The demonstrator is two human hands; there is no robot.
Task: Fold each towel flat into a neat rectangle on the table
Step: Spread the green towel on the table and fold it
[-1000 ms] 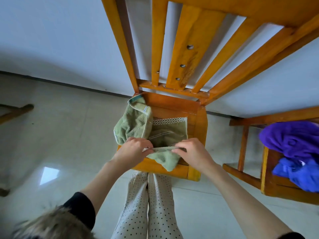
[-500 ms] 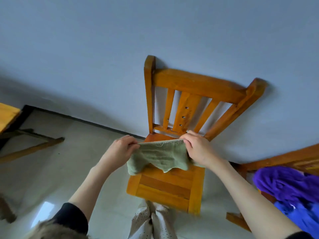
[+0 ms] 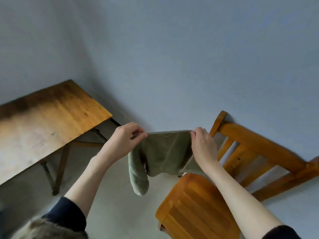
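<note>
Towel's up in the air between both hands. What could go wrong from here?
1. Both hands, left hand and right hand, only pinch the top edge of the green towel; a slip would likely drop it onto the floor.
2. One end hangs bunched in a lobe at lower left, so it may land creased on the table.
3. The hanging right side sits close to the chair and might drag on it.
</note>
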